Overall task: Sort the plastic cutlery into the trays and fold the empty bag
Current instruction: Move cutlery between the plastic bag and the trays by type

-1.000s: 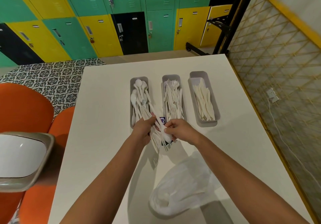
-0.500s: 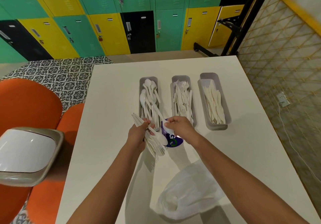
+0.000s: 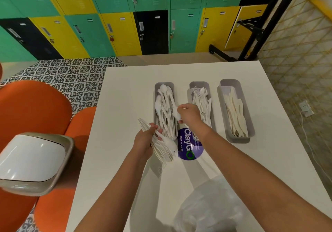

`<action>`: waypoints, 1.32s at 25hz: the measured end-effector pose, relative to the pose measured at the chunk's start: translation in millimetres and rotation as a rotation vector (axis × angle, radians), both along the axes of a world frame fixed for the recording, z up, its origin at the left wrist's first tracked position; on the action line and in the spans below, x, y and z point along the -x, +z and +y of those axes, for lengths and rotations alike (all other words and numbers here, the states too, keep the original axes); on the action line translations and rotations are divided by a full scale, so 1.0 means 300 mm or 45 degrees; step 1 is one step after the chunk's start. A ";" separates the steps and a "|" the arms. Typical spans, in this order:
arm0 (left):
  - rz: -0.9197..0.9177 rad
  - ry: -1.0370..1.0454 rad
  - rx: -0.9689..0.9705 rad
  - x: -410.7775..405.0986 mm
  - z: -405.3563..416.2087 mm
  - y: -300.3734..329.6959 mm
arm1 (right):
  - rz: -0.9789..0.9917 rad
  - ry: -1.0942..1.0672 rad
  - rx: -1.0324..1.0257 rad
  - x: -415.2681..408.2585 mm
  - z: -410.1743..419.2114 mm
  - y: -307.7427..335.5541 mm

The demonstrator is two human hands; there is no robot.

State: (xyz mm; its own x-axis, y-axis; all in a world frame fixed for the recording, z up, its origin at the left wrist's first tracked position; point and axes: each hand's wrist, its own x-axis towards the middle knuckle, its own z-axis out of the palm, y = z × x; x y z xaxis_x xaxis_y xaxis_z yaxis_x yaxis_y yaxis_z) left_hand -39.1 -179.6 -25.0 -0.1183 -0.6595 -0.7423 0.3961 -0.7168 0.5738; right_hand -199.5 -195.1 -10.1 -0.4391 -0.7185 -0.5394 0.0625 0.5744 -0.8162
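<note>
Three grey trays stand side by side on the white table (image 3: 122, 91): the left tray (image 3: 164, 84) holds spoons, the middle tray (image 3: 199, 84) forks, the right tray (image 3: 237, 138) knives. My left hand (image 3: 144, 141) grips a bundle of white cutlery (image 3: 161, 148) just left of the spoon tray's near end. My right hand (image 3: 188, 114) holds a single white spoon (image 3: 177, 114) over the right side of the spoon tray. The crumpled clear plastic bag (image 3: 212, 206) lies on the table near me, partly under my right forearm.
A round purple sticker (image 3: 188, 148) is on the table between the trays' near ends. A grey-rimmed white bin (image 3: 30, 159) and orange seats (image 3: 34, 109) stand left of the table. Lockers line the far wall; a patterned wall runs along the right.
My right hand pulled one spoon out of the bundle and carried it forward over the spoon tray. My left hand stayed with the bundle.
</note>
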 end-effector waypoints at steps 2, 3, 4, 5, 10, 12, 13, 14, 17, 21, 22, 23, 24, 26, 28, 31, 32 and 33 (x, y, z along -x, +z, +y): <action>-0.009 0.011 -0.008 0.002 -0.031 -0.001 | 0.038 0.006 -0.004 0.006 -0.052 -0.005; -0.008 0.016 -0.009 0.003 -0.043 -0.002 | 0.056 0.019 -0.012 0.008 -0.073 -0.009; -0.004 0.018 -0.008 0.005 -0.053 -0.001 | 0.076 0.029 -0.022 0.011 -0.090 -0.011; 0.000 0.021 -0.009 0.006 -0.061 0.000 | 0.099 0.037 -0.033 0.014 -0.105 -0.014; 0.022 0.037 -0.025 0.012 -0.091 0.002 | 0.189 0.100 -0.096 0.022 -0.156 -0.031; 0.003 0.034 -0.028 0.012 -0.102 -0.003 | 0.256 0.156 -0.103 0.018 -0.171 -0.041; -0.008 0.027 -0.025 0.013 -0.105 -0.005 | 0.317 0.193 -0.100 0.017 -0.178 -0.048; -0.016 0.021 -0.022 0.013 -0.108 -0.007 | 0.373 0.224 -0.094 0.014 -0.184 -0.054; -0.015 0.020 -0.019 0.013 -0.112 -0.009 | 0.350 0.265 -0.061 0.008 -0.198 -0.068; -0.019 0.019 -0.023 0.007 -0.109 -0.015 | 0.392 0.292 0.003 0.007 -0.180 -0.076; -0.021 0.015 -0.022 0.005 -0.108 -0.020 | 0.407 0.274 0.048 0.006 -0.166 -0.072; -0.019 0.012 -0.017 0.003 -0.106 -0.023 | 0.400 0.241 0.100 0.005 -0.148 -0.065; -0.013 0.012 -0.013 0.002 -0.105 -0.024 | 0.377 0.200 0.150 0.003 -0.127 -0.056; 0.008 0.017 -0.001 0.004 -0.102 -0.021 | 0.316 0.154 0.219 -0.009 -0.075 -0.039; 0.056 0.022 0.004 0.008 -0.093 -0.011 | 0.288 0.263 0.202 -0.036 -0.010 -0.028; 0.071 0.001 0.036 0.013 -0.075 0.001 | 0.213 0.626 0.003 -0.069 0.071 -0.039; 0.052 -0.006 0.053 0.012 -0.070 -0.001 | 0.150 0.709 -0.068 -0.071 0.091 -0.043; 0.040 -0.008 0.070 0.012 -0.063 0.000 | 0.070 0.745 -0.111 -0.069 0.108 -0.043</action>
State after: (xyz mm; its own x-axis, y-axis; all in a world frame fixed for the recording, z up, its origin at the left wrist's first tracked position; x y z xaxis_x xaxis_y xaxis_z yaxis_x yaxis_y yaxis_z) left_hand -42.6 -198.6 -24.9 -0.1453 -0.6985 -0.7008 0.4097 -0.6872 0.6000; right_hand -178.8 -162.7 -23.0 -0.0122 -0.8038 -0.5947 -0.3261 0.5655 -0.7576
